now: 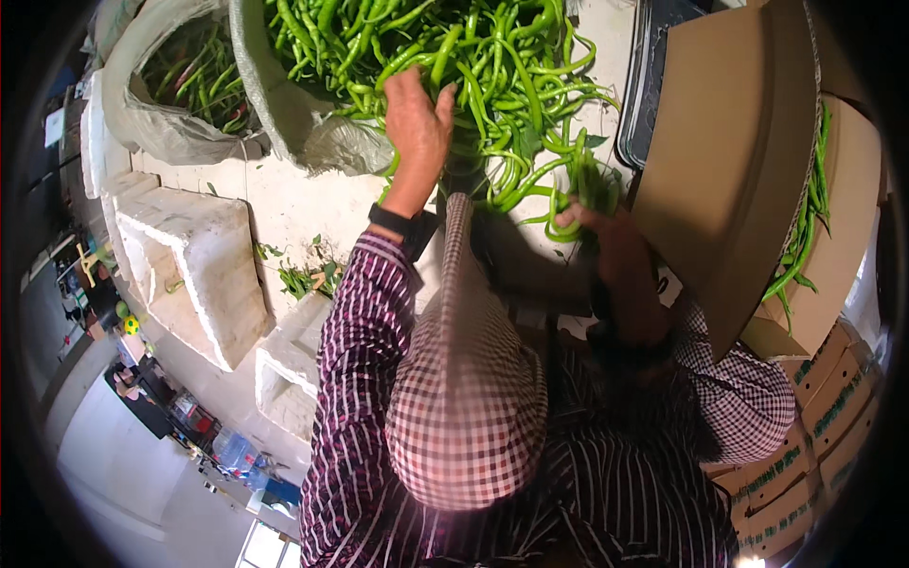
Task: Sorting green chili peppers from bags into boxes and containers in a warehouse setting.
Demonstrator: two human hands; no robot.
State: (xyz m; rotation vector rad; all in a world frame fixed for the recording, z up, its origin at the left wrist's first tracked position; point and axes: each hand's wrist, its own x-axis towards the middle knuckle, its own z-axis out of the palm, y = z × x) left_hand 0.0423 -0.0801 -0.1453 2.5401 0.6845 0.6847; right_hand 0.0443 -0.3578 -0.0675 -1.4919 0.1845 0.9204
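A large heap of long green chili peppers (497, 85) spreads over the light floor at the top of the view. My left hand (419, 135), with a dark band at the wrist, reaches onto the heap; a pepper lies between its thumb and fingers, but the grip is unclear. Lower right, my right hand (593, 216) is closed on a blurred bunch of green peppers (593, 177). Beside the heap, a white woven sack (259, 85) lies with its mouth spread wide. Checked fabric (461, 426) fills the lower middle, between my striped sleeves.
A second sack (128, 121) holding peppers is at upper left. Foam boxes (206, 263) and loose leaves (309, 277) lie on the left. At right stand an open cardboard box (717, 142) with green peppers (806, 227) inside, a black tray (643, 92) and stacked cartons (788, 490).
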